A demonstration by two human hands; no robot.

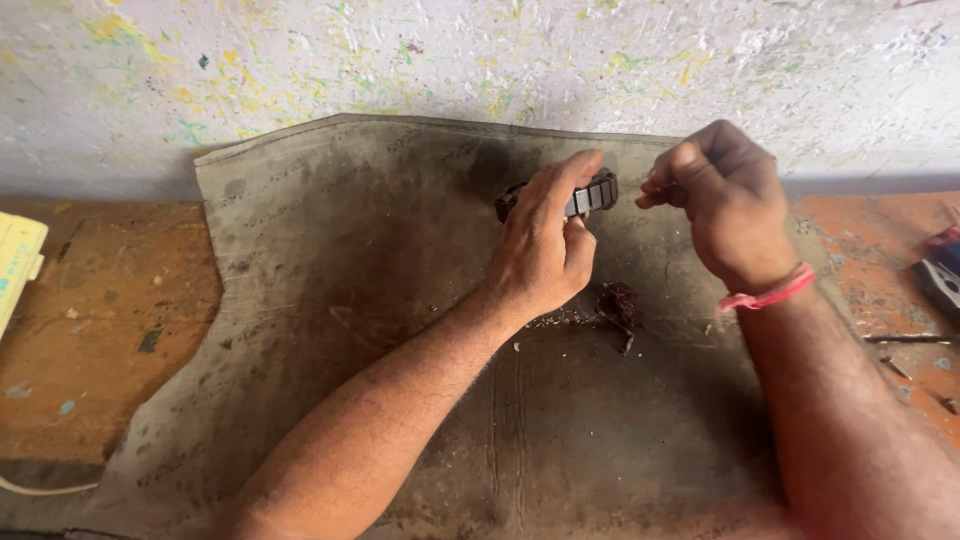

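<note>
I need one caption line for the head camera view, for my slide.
Left hand holds a dark ribbed part over a stained cloth; closed right hand beside it.

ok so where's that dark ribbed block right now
The dark ribbed block is held up in the left hand, just left of the right hand, above the grey cloth.

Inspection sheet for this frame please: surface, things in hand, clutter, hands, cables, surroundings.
Surface: worn, stained grey-green cloth spread over an orange-brown bench.
Things in hand: dark ribbed part, held above the cloth.
Clutter: dark crumbly lump with small bits on the cloth; yellow object at left edge; metal item at right edge.
Hands: left hand grips the ribbed part; right hand closed beside it, what it pinches cannot be told; pink band on its wrist.
Cables: pale cord, lower left.
Surroundings: paint-speckled wall.
</note>
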